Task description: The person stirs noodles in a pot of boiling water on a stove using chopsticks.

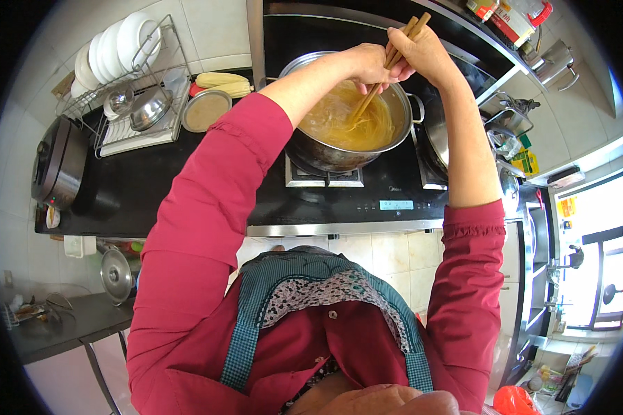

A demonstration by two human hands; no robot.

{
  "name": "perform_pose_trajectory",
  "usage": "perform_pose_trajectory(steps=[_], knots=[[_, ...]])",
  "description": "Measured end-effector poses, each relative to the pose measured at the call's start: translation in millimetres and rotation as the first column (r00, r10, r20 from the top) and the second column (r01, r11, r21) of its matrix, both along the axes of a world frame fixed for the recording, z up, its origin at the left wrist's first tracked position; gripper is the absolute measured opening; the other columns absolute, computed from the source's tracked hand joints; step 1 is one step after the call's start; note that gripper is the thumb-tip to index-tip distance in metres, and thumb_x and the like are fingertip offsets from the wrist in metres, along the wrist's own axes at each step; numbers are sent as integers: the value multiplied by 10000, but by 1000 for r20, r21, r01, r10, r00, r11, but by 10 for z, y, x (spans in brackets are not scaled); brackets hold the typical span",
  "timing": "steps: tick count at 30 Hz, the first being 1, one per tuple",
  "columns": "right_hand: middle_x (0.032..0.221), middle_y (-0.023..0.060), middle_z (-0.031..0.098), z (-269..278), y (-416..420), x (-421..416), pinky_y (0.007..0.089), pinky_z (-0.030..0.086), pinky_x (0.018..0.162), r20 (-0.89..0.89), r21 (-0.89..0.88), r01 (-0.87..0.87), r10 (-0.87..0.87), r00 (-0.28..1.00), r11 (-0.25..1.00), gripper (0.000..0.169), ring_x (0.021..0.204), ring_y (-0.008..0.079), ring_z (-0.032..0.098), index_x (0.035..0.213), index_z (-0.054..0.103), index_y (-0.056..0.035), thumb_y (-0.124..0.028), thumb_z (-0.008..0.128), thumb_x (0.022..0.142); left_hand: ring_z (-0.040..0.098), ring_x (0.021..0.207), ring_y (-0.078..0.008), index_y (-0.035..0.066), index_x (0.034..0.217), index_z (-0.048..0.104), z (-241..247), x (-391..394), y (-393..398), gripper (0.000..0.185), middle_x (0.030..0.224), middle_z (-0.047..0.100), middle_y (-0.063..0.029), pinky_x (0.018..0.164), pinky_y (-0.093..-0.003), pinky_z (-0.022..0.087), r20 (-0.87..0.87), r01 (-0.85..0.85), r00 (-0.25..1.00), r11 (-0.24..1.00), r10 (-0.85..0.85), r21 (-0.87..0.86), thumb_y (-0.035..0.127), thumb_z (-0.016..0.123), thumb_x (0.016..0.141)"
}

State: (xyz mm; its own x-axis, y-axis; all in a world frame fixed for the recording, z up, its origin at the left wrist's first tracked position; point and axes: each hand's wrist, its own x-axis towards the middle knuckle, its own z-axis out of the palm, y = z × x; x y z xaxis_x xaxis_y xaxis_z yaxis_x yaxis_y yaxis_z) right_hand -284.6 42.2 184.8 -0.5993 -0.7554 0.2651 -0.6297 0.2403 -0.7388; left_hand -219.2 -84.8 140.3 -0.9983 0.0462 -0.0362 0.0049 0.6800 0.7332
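A large metal pot stands on the left gas burner of the black cooktop. Yellowish, bubbling liquid fills much of it, with long thin noodles gathered toward its right side. Two long wooden chopsticks slant down into the noodles. Around their upper part, my right hand is closed, and the stick ends poke out above it. My left hand grips the sticks lower down, just over the pot, its fingers touching those of the right. Both forearms reach across the pot, and the left one covers part of its rim.
A second pan sits on the right burner, partly behind my right forearm. Left of the pot are a round shallow dish, peeled corn cobs and a wire dish rack with plates. A rice cooker stands far left.
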Motion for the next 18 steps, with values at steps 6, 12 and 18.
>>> perform_pose_trajectory(steps=[6,12,18], knots=[[640,110,677,-313,-153,162,275,561,510,29,-172,-3,8,1000,985,354,529,165,667,772,666,35,-265,574,936,683,810,-185,91,1052,619,-66,181,-251,239,867,690,-54,685,-334,553,-46,-28,999,983,20,-181,283,562,922],[645,182,658,-447,-362,281,328,546,577,-341,-150,15,-66,938,989,343,593,270,677,784,670,46,-257,591,921,669,951,-297,109,1082,667,-303,140,-471,295,1001,706,-135,846,-383,511,-331,-134,943,934,18,-331,300,690,859],[580,152,650,-310,-350,225,275,546,494,-500,-17,107,-101,860,994,327,525,192,682,772,665,54,-204,567,948,672,925,-291,110,996,682,-425,-53,-337,178,939,714,-107,814,-389,526,-331,-168,941,944,68,-284,211,680,850]])
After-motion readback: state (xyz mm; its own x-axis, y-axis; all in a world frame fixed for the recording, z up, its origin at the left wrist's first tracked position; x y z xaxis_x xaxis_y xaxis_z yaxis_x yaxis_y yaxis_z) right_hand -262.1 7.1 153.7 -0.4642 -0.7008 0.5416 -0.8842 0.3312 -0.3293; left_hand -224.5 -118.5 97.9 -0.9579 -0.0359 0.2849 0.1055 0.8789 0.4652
